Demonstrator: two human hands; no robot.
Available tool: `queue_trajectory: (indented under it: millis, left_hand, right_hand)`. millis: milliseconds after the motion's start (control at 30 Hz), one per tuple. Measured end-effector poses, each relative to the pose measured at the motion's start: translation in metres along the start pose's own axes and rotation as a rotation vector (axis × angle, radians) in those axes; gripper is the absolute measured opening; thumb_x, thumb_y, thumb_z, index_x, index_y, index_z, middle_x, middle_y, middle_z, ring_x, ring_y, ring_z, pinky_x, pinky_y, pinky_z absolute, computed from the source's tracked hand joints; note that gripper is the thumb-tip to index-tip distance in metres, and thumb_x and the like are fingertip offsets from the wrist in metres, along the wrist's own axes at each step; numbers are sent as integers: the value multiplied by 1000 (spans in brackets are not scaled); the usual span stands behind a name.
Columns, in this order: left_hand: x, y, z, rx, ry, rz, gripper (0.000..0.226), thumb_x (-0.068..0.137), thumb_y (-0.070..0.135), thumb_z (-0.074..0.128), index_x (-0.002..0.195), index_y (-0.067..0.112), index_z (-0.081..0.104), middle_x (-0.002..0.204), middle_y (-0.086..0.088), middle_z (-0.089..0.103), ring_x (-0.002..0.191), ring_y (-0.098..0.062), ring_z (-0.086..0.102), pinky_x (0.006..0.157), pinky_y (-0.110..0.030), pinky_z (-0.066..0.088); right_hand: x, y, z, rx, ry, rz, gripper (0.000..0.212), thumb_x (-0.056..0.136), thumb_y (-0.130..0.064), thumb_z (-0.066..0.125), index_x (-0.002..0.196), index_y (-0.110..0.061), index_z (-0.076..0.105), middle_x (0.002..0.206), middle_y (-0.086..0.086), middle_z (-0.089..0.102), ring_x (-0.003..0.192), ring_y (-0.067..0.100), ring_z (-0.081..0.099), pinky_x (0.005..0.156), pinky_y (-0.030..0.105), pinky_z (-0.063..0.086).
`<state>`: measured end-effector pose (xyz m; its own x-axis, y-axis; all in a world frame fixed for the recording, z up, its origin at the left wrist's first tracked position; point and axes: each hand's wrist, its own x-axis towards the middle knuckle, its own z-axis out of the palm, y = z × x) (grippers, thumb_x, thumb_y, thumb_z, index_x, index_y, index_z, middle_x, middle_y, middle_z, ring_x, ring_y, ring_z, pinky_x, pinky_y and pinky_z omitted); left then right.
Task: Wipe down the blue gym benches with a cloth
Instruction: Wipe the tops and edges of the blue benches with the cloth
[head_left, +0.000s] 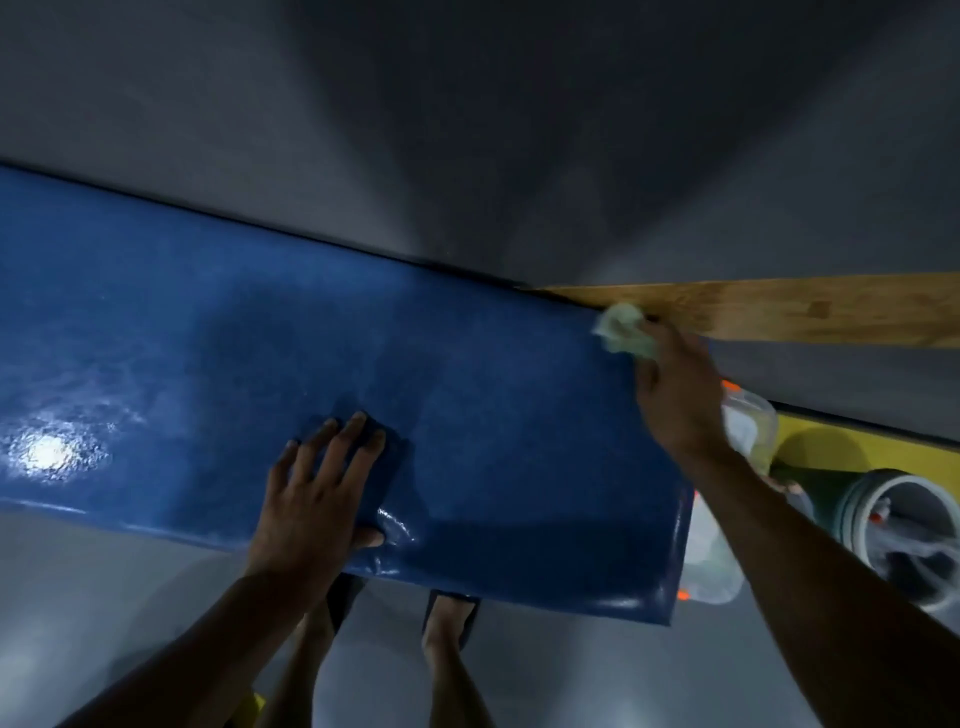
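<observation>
At the far right corner of the blue bench, a wipe in progress.

The pale cloth sits bunched on the pad's far edge, just beside a wooden plank, grasped in the right hand. The left hand lies flat, fingers spread, holding nothing, pressed on the near edge. This looks like the corner pass; next, I judge, the cloth should be drawn back toward the near edge with steady pressure.
</observation>
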<state>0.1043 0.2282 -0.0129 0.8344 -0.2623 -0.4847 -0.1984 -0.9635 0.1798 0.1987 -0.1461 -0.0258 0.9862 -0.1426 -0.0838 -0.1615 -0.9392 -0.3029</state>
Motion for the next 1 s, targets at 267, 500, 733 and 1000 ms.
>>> queue_trajectory:
  millis: [267, 500, 733, 1000]
  left_hand:
    - [-2, -17, 4, -54, 30, 77, 119, 44, 61, 87, 146, 22, 40, 154, -4, 38, 136, -30, 35, 101, -54, 40]
    - [0, -63, -16, -125, 138, 281, 104, 65, 57, 79, 152, 29, 29, 155, 1, 34, 133, -26, 42, 100, -42, 37]
    - [11, -152, -40, 19, 89, 94, 114, 50, 49, 91, 148, 25, 37, 158, -9, 31, 136, -39, 39, 103, -57, 37]
    - [14, -151, -37, 36, 75, 87, 112, 50, 51, 90, 147, 24, 40, 157, -6, 33, 136, -37, 39, 106, -58, 34]
  right_hand:
    - [3, -135, 70, 88, 254, 311, 40, 87, -10, 54, 126, -5, 56, 114, 19, 59, 100, 34, 58, 85, 40, 42]
    - [16, -171, 55, -73, -105, -364, 50, 86, -6, 51, 135, -13, 51, 111, 16, 53, 94, 35, 56, 75, 45, 50]
    - [0, -110, 33, 4, 158, 513, 42, 90, -14, 48, 132, -13, 52, 127, 21, 46, 103, 43, 54, 80, 44, 44]
    - [-1, -320, 105, 82, -92, -138, 55, 83, -2, 60, 136, -11, 48, 122, 15, 51, 96, 32, 59, 75, 40, 52]
